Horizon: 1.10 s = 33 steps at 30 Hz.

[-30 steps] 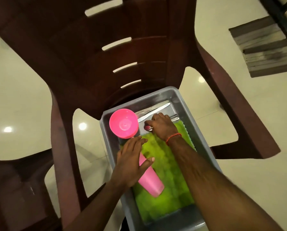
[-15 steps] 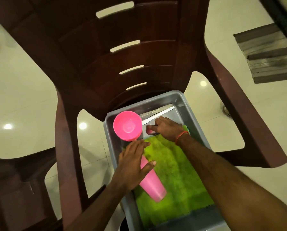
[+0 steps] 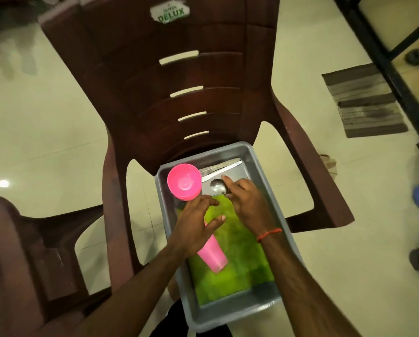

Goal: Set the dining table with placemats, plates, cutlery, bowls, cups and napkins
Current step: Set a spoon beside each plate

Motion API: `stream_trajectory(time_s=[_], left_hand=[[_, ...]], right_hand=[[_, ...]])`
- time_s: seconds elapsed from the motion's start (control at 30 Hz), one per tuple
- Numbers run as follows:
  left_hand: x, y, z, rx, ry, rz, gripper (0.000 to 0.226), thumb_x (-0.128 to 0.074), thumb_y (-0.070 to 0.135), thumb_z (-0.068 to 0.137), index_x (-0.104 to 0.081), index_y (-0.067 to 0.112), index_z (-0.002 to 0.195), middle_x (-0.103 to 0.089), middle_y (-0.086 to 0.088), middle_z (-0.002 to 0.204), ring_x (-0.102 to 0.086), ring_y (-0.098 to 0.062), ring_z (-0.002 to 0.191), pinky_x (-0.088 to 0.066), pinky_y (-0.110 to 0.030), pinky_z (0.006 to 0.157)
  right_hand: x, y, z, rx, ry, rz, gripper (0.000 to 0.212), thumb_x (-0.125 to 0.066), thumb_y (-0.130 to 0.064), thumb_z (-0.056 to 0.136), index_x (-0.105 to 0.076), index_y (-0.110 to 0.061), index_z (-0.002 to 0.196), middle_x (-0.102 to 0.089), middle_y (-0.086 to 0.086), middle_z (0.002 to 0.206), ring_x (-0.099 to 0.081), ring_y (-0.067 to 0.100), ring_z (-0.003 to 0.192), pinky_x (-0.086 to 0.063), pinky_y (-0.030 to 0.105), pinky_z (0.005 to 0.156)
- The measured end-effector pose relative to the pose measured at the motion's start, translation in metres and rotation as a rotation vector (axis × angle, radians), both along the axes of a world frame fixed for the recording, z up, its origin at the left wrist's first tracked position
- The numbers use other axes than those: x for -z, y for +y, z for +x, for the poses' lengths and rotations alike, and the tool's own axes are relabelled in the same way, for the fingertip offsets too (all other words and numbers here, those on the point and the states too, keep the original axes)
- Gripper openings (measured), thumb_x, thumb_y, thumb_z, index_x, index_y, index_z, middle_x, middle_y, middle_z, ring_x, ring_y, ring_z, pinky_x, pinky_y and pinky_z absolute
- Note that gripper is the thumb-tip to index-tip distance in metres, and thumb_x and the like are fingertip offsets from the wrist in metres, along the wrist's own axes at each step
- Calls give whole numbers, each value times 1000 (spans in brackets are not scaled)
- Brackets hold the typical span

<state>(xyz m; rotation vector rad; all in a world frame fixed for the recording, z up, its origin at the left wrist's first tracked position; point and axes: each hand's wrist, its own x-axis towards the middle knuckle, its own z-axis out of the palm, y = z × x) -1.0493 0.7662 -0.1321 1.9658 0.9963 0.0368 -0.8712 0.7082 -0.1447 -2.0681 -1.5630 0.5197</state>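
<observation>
Steel spoon (image 3: 218, 187) seemingly pinched by rt hand (image 3: 248, 203).

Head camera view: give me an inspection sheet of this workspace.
Surface: grey plastic tub on brown plastic chair.
Job's things: pink plastic bowl, pink plastic cup lying on green cloth mat, steel knives beyond.
Clutter: nothing seen.
Hands: left hand rests on the cup; right hand pinches shiny steel spoon.
Cables: nothing seen.
Surroundings: cream tiled floor, striped brown doormat.

Brown plastic chair (image 3: 179, 105) w/ slotted back — striped mat (image 3: 364, 100) on floor (image 3: 45, 117).
</observation>
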Motion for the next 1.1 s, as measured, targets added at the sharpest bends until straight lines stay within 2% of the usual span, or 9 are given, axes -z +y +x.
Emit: stream_trajectory(time_s=[0.17, 0.3, 0.4, 0.53, 0.63, 0.73, 0.83, 0.97, 1.1], left_hand=[[-59, -11, 13, -173, -207, -238, 34, -72, 23, 95, -64, 16, 128, -71, 3, 121, -67, -14, 110, -54, -34, 94], [-104, -27, 17, -195, -378, -461, 41, -72, 7, 92, -62, 21, 129, -75, 4, 112, -70, -14, 107, -55, -25, 84], [-135, -43, 17, -199, -403, -618, 46, -72, 11, 92, -59, 22, 136, -75, 5, 114, -69, -9, 104, -54, -26, 75], [-164, -62, 18, -218, -470, -761, 51, -78, 20, 86, -61, 22, 135, -73, -6, 122, -68, -23, 108, -54, -43, 85], [-183, -79, 18, -175, -506, -908, 47, -76, 12, 83, -63, 18, 128, -72, -13, 120, -66, -35, 110, -52, -52, 93], [-199, -93, 20, -95, -490, -981, 48, -78, 5, 79, -65, 16, 123, -74, -11, 108, -69, -30, 101, -58, -41, 84], [-213, -109, 19, 29, -458, -1021, 52, -81, 4, 78, -63, 6, 127, -74, -18, 110, -72, -30, 99, -62, -38, 84], [-222, -135, 10, 186, -373, -1112, 54, -77, 4, 84, -60, 7, 135, -73, -17, 116, -73, -27, 102, -61, -34, 79], [-228, -164, -4, 342, -260, -1187, 52, -66, 8, 86, -58, 13, 138, -74, -12, 116, -73, -23, 102, -60, -36, 76]], right_hand=[[-79, -50, -24, 232, 160, 49, 72, -71, -8, 90, -40, -24, 154, -66, 2, 98, -60, 18, 90, -51, 30, 80], [-124, -83, -37, 343, 230, 92, 76, -76, -8, 86, -42, -26, 152, -71, 2, 96, -66, 15, 86, -52, 25, 81], [-151, -101, -40, 394, 262, 98, 73, -78, -10, 84, -48, -28, 148, -73, 0, 93, -68, 14, 83, -56, 30, 81], [-186, -123, -48, 467, 273, 150, 51, -79, -11, 82, -67, -26, 130, -76, -2, 96, -71, 12, 84, -59, 38, 80], [-212, -144, -62, 570, 287, 168, 49, -80, -14, 82, -68, -28, 128, -76, -1, 95, -72, 11, 85, -59, 37, 80], [-233, -167, -79, 693, 303, 184, 45, -81, -16, 82, -71, -27, 124, -77, -8, 93, -71, 3, 83, -58, 30, 80], [-252, -193, -102, 848, 347, 251, 42, -83, -14, 80, -74, -25, 119, -70, -24, 76, -65, -4, 70, -55, 19, 74], [-265, -218, -138, 1074, 371, 340, 44, -84, -11, 78, -73, -36, 112, -71, -7, 72, -65, 4, 64, -56, 22, 68], [-270, -241, -170, 1235, 296, 330, 41, -80, -12, 79, -74, -31, 114, -74, -9, 77, -70, 7, 70, -59, 31, 72]])
